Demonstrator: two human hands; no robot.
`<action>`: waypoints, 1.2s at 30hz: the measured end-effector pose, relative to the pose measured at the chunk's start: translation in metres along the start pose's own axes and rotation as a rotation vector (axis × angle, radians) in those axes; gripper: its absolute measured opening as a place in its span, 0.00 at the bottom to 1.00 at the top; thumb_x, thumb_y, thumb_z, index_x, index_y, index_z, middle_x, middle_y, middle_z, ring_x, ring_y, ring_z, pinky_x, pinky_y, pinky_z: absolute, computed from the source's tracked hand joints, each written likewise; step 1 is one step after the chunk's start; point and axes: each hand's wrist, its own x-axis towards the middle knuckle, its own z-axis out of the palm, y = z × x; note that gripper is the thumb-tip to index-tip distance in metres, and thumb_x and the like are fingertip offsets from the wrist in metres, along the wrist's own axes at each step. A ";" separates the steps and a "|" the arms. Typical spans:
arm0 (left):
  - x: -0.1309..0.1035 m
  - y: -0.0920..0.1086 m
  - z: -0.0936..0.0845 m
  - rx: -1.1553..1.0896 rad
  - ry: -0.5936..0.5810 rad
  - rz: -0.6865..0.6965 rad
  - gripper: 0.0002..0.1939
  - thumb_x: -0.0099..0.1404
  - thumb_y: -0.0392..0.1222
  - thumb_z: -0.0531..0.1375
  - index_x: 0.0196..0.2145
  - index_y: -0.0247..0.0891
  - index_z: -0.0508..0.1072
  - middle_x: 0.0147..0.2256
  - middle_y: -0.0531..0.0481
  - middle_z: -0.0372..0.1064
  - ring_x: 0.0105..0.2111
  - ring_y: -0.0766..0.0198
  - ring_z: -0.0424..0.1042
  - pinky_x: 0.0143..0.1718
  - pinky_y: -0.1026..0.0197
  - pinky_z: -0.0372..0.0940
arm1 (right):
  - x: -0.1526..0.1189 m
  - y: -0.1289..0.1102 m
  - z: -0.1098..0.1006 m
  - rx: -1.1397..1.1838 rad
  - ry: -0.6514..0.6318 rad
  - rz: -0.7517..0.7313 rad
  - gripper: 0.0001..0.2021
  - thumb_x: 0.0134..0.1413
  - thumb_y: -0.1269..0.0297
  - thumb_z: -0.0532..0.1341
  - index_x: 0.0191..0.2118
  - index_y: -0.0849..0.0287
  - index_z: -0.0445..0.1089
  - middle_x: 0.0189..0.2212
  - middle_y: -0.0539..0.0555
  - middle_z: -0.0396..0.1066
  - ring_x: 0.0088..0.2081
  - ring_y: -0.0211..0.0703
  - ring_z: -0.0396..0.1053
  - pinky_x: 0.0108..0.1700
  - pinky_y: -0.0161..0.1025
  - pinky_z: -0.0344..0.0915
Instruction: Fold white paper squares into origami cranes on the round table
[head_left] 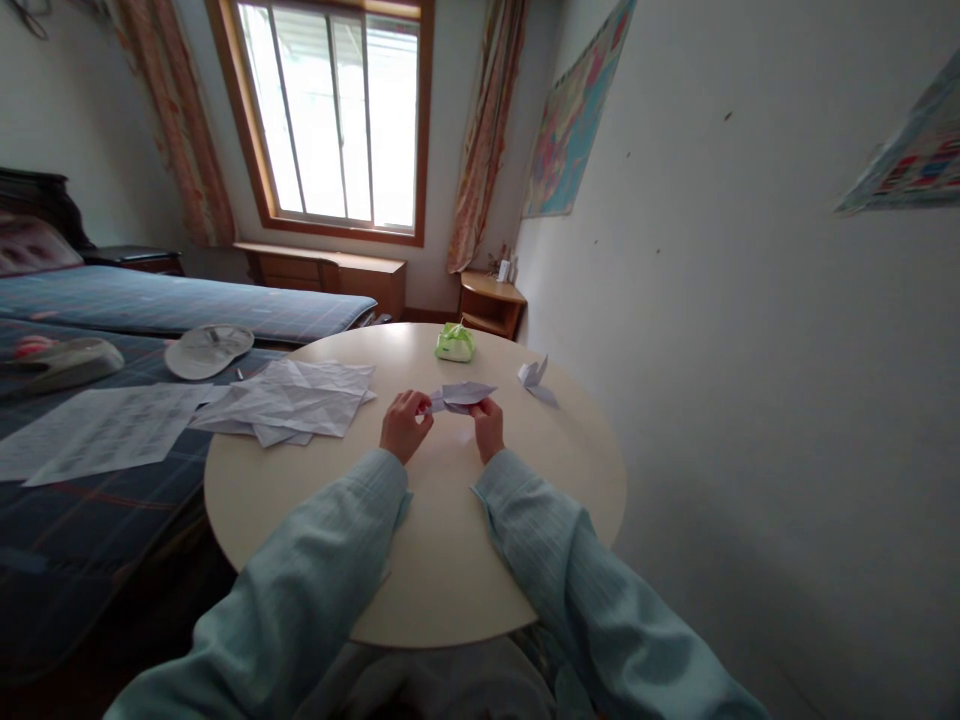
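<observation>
Between my hands, above the middle of the round table (442, 560), is a folded white paper figure (466, 393) with a pointed end to the right. My left hand (406, 424) pinches its narrow left end with closed fingers. My right hand (488, 428) grips its right part from below, thumb near the paper's edge. Another folded paper figure (535, 380) stands on the table further right, with an upright point and a flap lying flat.
A green tissue pack (454, 343) sits at the table's far side. A pile of creased paper sheets (307, 395) covers the left edge. Printed sheets (105, 430) and a white cap (208, 352) lie on the bed (82, 545) at left. A white wall (720, 380) stands close on the right.
</observation>
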 end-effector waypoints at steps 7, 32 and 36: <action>-0.001 -0.005 0.004 -0.009 -0.056 -0.014 0.08 0.51 0.36 0.57 0.32 0.38 0.68 0.27 0.51 0.63 0.30 0.64 0.61 0.34 0.61 0.58 | -0.004 -0.003 -0.002 -0.387 0.022 -0.186 0.09 0.38 0.70 0.48 0.22 0.61 0.65 0.22 0.52 0.65 0.29 0.41 0.60 0.34 0.37 0.56; -0.002 -0.003 0.000 0.149 -0.067 -0.128 0.03 0.51 0.35 0.56 0.27 0.38 0.67 0.28 0.49 0.66 0.32 0.58 0.62 0.35 0.58 0.55 | -0.013 -0.020 -0.001 -0.214 0.096 -0.176 0.17 0.43 0.65 0.52 0.43 0.60 0.57 0.45 0.58 0.59 0.46 0.42 0.56 0.50 0.41 0.49; -0.001 -0.008 0.003 0.093 -0.043 -0.145 0.03 0.52 0.35 0.56 0.28 0.38 0.67 0.26 0.49 0.64 0.30 0.61 0.62 0.35 0.59 0.56 | -0.007 -0.014 -0.001 0.107 0.131 0.109 0.16 0.47 0.55 0.49 0.41 0.57 0.57 0.42 0.56 0.64 0.40 0.39 0.63 0.44 0.39 0.56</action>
